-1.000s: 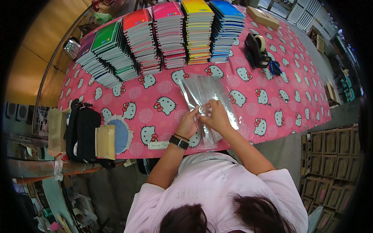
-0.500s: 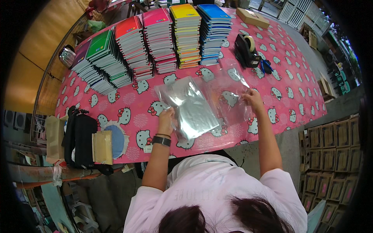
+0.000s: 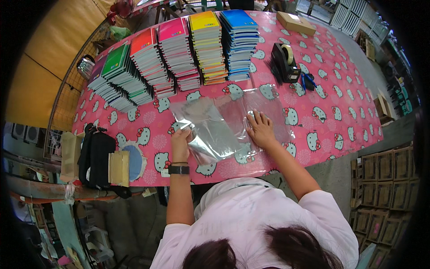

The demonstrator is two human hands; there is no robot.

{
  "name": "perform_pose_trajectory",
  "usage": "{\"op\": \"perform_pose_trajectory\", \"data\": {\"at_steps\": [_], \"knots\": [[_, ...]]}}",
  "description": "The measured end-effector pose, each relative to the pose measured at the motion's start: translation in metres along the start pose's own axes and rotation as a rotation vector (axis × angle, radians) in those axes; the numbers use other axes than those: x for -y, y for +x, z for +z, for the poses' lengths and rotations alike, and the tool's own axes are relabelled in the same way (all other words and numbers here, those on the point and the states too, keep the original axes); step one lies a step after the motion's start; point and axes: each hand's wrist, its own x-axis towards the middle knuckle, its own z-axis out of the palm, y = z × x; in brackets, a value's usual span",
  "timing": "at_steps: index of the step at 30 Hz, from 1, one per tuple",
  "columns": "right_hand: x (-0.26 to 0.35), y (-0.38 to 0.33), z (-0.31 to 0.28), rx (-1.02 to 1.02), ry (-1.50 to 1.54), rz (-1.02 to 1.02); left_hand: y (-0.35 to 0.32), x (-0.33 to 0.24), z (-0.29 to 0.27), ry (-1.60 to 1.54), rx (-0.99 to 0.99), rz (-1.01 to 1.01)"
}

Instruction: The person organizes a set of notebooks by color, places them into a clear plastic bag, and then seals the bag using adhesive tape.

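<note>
A stack of clear plastic bags (image 3: 210, 136) lies on the pink patterned tablecloth in front of me. My left hand (image 3: 180, 139) grips the left edge of the stack between thumb and fingers. My right hand (image 3: 261, 129) rests flat, fingers spread, on a single clear plastic sheet or bag (image 3: 271, 107) that lies at the right, partly overlapping the stack. Beyond the bags stand tall stacks of notebooks: purple, green (image 3: 115, 61), red (image 3: 143, 41), pink (image 3: 172, 31), yellow (image 3: 205, 21) and blue (image 3: 238, 19).
A black tape dispenser (image 3: 281, 65) and blue-handled scissors (image 3: 307, 81) lie right of the notebooks. A cardboard box (image 3: 295, 23) is at the far right. Near the left edge are a black bag (image 3: 99, 157), a cardboard piece (image 3: 118, 168) and a round blue pad (image 3: 134, 161). Boxes (image 3: 380, 179) are piled beyond the table's right side.
My right hand has let go of the single sheet's right edge, moved left and flattened onto the sheet. The sheet now lies down on the table; my left hand still holds the stack.
</note>
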Motion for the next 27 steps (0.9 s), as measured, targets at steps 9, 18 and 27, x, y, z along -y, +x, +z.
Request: {"op": "perform_pose_trajectory", "data": {"at_steps": [9, 18, 27], "knots": [[0.019, 0.015, -0.073, 0.253, 1.593, 0.450, -0.028, 0.000, 0.151, 0.519, 0.178, 0.336], [-0.019, -0.001, -0.065, 0.190, 1.685, 0.648, -0.033, 0.050, 0.186, 0.642, 0.399, 0.319], [-0.140, 0.005, -0.058, 0.140, 1.061, 0.749, 0.011, 0.023, 0.100, 0.528, -0.052, 0.270]]}}
